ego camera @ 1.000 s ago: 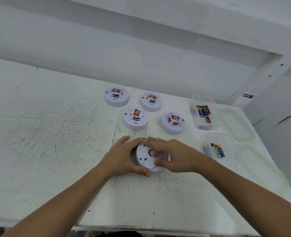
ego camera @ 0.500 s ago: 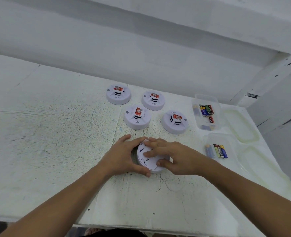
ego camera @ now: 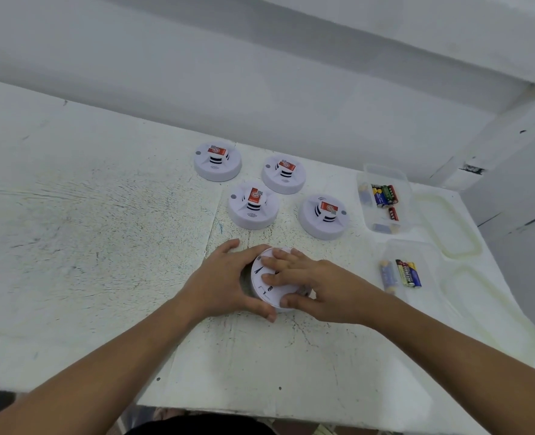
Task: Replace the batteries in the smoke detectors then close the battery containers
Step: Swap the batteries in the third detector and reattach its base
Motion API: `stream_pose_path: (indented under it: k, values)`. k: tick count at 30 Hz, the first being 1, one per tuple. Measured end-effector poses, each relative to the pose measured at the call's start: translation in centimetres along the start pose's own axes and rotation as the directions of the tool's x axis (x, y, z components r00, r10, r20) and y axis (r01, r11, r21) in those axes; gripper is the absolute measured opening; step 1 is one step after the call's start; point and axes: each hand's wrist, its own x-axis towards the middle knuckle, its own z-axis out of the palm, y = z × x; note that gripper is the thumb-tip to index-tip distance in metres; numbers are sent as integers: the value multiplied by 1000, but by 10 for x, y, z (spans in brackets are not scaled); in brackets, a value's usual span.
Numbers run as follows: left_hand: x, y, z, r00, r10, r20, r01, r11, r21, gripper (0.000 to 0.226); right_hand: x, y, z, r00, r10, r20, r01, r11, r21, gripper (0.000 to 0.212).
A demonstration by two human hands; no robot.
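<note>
A white round smoke detector (ego camera: 267,291) lies back side up on the table, tilted a little toward me. My left hand (ego camera: 220,282) cups its left edge, thumb under the near rim. My right hand (ego camera: 315,285) lies on top with fingers spread across the back plate and thumb at the near edge. Beyond it stand several more detectors with red labels, the nearest ones at the middle (ego camera: 253,206) and at the right (ego camera: 323,216). Two clear boxes hold batteries: the far box (ego camera: 384,197) and the near box (ego camera: 407,273).
Two clear box lids lie at the right, one far (ego camera: 448,227) and one near (ego camera: 479,312). The white, speckled table (ego camera: 87,230) ends at a wall behind and at a front edge close to my body.
My right hand's fingers have slid further left across the detector's back, covering more of it. The left hand keeps its hold. The view has shifted slightly.
</note>
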Motion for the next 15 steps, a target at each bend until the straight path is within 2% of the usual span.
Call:
stream_pose_path:
  k: [5,10,15]
  values:
    - [0,-2,1,1000,14,-10,-14,1000,-1,115,0,4,6,999,0,-37,1,999,43,42]
    - [0,-1,2,995,96,-37,-96,995,1,111,-1,5,13,997,43,-70,-39,997,66,43]
    - [1,-2,3,996,84,-16,-84,996,12,111,-2,-2,18,991,101,-91,-93,992,81,46]
